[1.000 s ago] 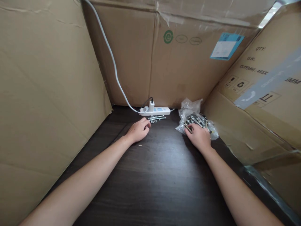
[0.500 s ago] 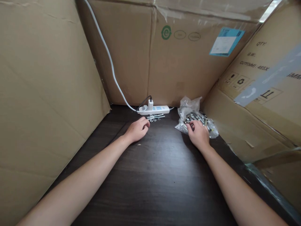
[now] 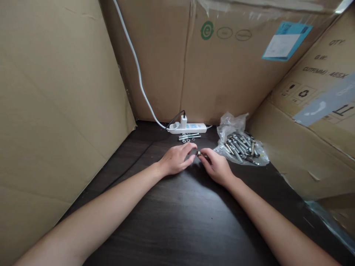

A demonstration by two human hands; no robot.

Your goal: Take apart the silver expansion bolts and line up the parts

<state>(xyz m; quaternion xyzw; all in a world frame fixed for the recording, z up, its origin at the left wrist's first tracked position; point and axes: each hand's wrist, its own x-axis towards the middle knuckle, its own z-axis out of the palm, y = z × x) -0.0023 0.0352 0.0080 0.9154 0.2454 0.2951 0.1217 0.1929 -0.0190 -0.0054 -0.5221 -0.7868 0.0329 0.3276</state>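
Cardboard panels (image 3: 55, 111) wall the desk (image 3: 172, 221) along its left, far and right edges, its dark surface spreading wide between the forearms. Toward the far right corner, a clear plastic bag (image 3: 231, 120) bears heaped bolts (image 3: 241, 146). The left hand (image 3: 179, 159) has thumb and fingers parted, with room toward the left edge. A white power strip (image 3: 198, 129) follows the far edge, loose bolts (image 3: 191, 136) just before it. Mid-desk, the right hand (image 3: 217, 166) pinches one bolt (image 3: 198, 153) beside the left fingertips.

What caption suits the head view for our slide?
Right hand holding a bolt near the open left hand, a plastic bag of bolts nearby.
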